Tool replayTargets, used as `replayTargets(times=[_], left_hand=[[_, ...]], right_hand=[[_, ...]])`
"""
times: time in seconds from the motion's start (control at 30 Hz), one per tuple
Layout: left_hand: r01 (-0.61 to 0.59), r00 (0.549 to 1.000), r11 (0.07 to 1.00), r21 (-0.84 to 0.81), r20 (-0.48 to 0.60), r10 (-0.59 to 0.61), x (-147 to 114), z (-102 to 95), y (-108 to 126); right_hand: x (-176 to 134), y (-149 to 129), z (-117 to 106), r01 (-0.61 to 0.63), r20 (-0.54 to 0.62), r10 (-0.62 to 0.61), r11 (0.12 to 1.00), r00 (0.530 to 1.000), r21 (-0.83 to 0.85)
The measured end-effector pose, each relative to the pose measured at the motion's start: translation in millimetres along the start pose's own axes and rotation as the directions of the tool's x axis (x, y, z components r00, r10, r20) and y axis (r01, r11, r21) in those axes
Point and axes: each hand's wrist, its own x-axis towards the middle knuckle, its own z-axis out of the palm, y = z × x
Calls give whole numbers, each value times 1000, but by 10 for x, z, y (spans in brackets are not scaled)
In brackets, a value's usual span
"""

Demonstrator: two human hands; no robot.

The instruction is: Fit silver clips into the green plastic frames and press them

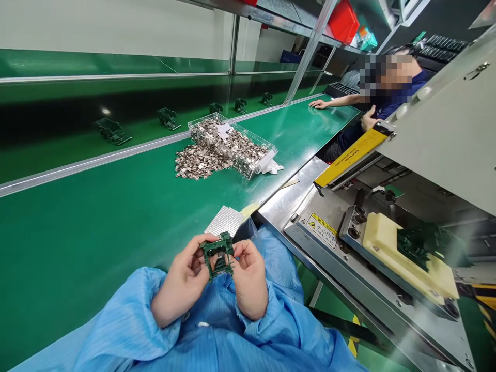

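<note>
Taking the clear box [267, 159] as the landmark, the green part [220, 247] is on its near side, off the table and close to the person's body. It lies directly between the two hands, neither nearer than the other: the left hand [182, 281] grips one side with curled fingers, and the right hand [248, 279] pinches the opposite side with thumb and fingers. Its long axis seems to run away from the body, slightly tilted, though fingers hide some edges. The part is an open frame with thin bars, apparently plastic. Between it and the box lies a pale pad [223, 221] with a square grid. The stiff, see-through box holds thin, shiny metal bits; more form a loose pile [199, 164] against its left side on the smooth green table [116, 232]. Beyond the box, a co-worker's hand [318, 104] rests on the table.
</note>
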Motion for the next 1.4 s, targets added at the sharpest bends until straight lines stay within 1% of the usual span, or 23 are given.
replayTargets(times=[0.17, 0.27, 0.33, 0.37, 0.47, 0.53, 0.63, 0.7, 0.8, 0.9, 1.03, 1.17, 1.27, 1.4], left_hand=[[3, 994, 1000, 20, 113, -5, -12, 15, -9], [13, 987, 1000, -2, 159, -12, -27, -3, -28], [15, 990, 999, -34, 138, -10, 6, -42, -37], [12, 995, 999, -47, 99, -7, 50, -68, -38], [-39, 998, 998, -52, -61, 36, 303, -126, -40], [-97, 989, 995, -29, -112, 93, 540, -111, -50], [-158, 984, 987, -26, -85, 156, 853, 10, -96], [-157, 987, 987, -43, -44, 156, 959, 114, -143], [-125, 992, 992, -26, 24, 126, 966, 214, -213], [-115, 991, 993, -12, 60, 116, 912, 225, -253], [-111, 993, 994, 0, 46, 111, 902, 197, -258], [-101, 995, 993, 68, 26, 100, 915, 185, -246], [-100, 995, 990, 97, 35, 97, 911, 186, -240], [-111, 992, 992, 65, 67, 107, 897, 202, -244]], right_hand=[[-24, -10, -54, 4, -13, -4, 1000, 1000, 11], [-19, 1, -138, 20, -18, -21, 1000, 1000, -17], [17, 45, -246, 38, -28, -40, 997, 999, -67], [49, 83, -311, 42, -43, -46, 994, 998, -99], [188, 238, -482, 3, -66, -17, 977, 998, -215], [295, 335, -520, -22, -33, 13, 959, 999, -281], [433, 409, -443, 4, 42, 10, 948, 999, -320], [494, 418, -359, 35, 71, -12, 942, 997, -333], [531, 423, -284, 75, 83, -49, 934, 995, -351], [521, 459, -287, 106, 80, -82, 924, 993, -367], [500, 536, -307, 138, 63, -123, 912, 990, -387], [513, 576, -297, 157, 45, -152, 904, 987, -397], [535, 569, -288, 141, 43, -135, 915, 990, -378], [535, 540, -296, 114, 45, -104, 924, 994, -366]])
